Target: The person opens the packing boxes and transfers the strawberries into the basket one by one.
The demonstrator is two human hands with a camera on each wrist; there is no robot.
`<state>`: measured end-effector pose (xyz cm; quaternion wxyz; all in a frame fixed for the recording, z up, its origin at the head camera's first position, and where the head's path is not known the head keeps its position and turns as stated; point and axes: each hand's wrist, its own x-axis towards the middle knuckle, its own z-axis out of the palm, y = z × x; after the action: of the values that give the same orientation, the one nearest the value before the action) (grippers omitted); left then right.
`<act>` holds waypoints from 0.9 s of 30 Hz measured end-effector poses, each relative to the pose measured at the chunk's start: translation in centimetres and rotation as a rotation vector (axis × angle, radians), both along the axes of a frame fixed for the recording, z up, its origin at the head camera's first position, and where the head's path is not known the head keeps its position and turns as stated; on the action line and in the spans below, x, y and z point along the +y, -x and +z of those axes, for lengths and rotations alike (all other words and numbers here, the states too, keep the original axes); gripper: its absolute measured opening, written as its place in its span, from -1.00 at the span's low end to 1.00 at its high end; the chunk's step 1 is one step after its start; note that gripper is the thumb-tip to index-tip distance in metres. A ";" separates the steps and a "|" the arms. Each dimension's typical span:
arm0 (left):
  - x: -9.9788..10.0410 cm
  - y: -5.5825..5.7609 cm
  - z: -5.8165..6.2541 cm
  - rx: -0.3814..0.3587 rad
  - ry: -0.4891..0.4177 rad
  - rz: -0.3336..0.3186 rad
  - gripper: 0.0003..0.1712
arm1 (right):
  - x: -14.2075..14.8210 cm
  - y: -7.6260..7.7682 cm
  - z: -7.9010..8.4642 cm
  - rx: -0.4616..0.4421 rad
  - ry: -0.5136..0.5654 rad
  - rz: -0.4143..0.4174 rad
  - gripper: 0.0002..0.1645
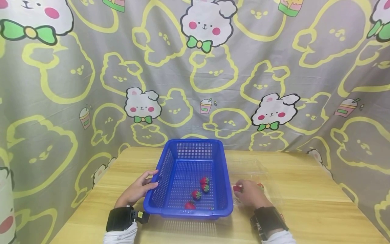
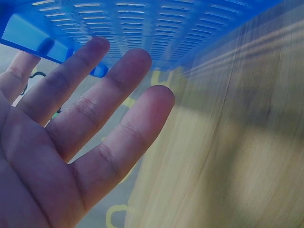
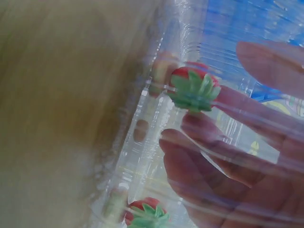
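Note:
A blue plastic basket [image 1: 188, 212] with slotted walls stands on the table, with several red strawberries [image 1: 196, 195] on its floor. My left hand [image 1: 137, 188] is at the basket's left side, its fingertips near the rim; in the left wrist view its fingers [image 2: 128, 130] lie spread and nearly straight. To the basket's right, my right hand [image 1: 251, 192] reaches into a clear plastic box [image 1: 246, 166]. Between its fingertips it pinches a strawberry [image 3: 194, 88] with green leaves, seen through the clear wall. Another strawberry [image 3: 147, 213] lies in the box.
The wooden table [image 1: 320, 203] reaches past the box to the right. A grey curtain [image 1: 173, 78] with rabbit prints hangs behind and along both sides.

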<state>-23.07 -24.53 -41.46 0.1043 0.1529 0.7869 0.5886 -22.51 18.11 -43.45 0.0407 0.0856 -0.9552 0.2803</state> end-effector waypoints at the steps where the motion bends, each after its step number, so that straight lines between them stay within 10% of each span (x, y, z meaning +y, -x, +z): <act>1: 0.0 0.0 0.0 0.001 0.001 0.002 -0.30 | 0.0 0.0 0.0 -0.001 -0.002 0.001 -0.72; 27: 0.0 0.0 -0.1 0.001 -0.017 -0.006 -0.31 | 0.1 -0.2 -0.1 -0.042 0.073 -0.040 -0.84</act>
<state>-23.09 -24.53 -41.55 0.1045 0.1563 0.7815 0.5949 -22.32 18.18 -43.56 0.0296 0.0589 -0.9465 0.3158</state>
